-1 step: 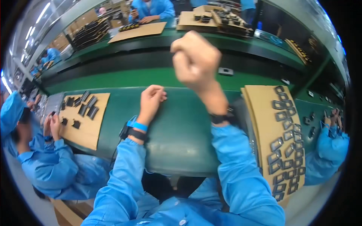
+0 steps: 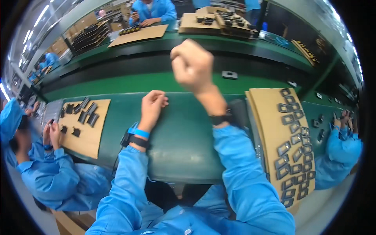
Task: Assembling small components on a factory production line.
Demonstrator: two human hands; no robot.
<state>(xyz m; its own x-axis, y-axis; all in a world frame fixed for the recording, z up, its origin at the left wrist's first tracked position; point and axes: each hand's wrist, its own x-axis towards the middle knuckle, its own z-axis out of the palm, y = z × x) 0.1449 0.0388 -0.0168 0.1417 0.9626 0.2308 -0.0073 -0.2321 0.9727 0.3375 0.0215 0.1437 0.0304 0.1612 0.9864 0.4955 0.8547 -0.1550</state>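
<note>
My right hand (image 2: 192, 65) is raised in a fist above the far side of the green work table (image 2: 184, 152), and nothing shows in it. Slightly blurred, it hangs apart from the tabletop. Nearer to me and to the left, my left hand (image 2: 152, 109) is at the table's far part with its fingers curled in and no object visible in them. A blue strap (image 2: 141, 133) and a black band circle the left wrist. Another black band (image 2: 220, 118) is on the right wrist.
Cardboard with rows of small dark frame-like parts (image 2: 296, 168) lies to the right. Leftward, another sheet (image 2: 88, 133) bears black pieces beside a co-worker's hands (image 2: 51, 133). A small grey device (image 2: 229, 75) sits on the green strip beyond. Another person works across the bench.
My right fist has come down a little and shifted slightly left. My left hand stays curled in place; the whole view has shifted a little.
</note>
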